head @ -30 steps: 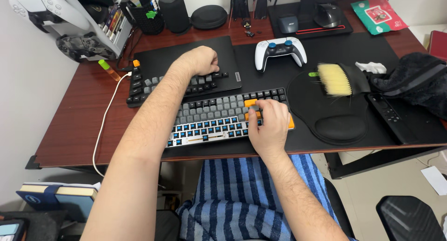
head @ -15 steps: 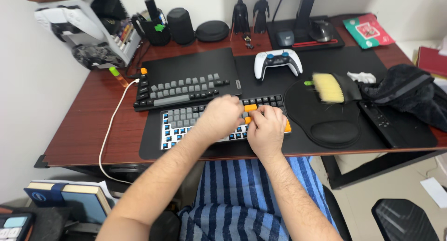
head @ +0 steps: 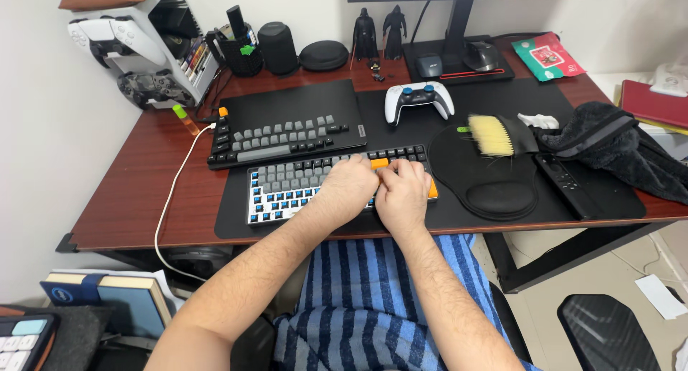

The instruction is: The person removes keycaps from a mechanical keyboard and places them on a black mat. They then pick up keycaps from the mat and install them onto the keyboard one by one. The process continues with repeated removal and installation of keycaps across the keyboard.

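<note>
Left hand: left hand [head: 349, 186] lies knuckles-up on the near keyboard [head: 301, 187], fingers curled down and close together onto the keys; what they pinch, if anything, I cannot tell.
Right hand: right hand [head: 403, 192] sits touching the left one, fingers bent and pressed together over the keys by the orange key [head: 379, 163].
Keyboard place: on the black mat [head: 609, 199] near the front edge of the desk [head: 129, 199], just in front of a second keyboard [head: 283, 138].
Loose-parts risk: a keycap could pop free and skip off the front edge onto the lap, since the board lies close to that edge.
Slide risk: uneven pull from two hands crowded on one spot could shift the board toward the cable [head: 175, 192] side.
Clutter risk: a swinging right elbow could knock the brush [head: 491, 135] or the remote [head: 566, 185], both near on the right.
Hidden: all fingertips, and the keys beneath both hands.
Cut off: the monitor at the back edge; the cable's lower end under the desk.
Hard to make out: whether some blue-and-white key spots are bare.
</note>
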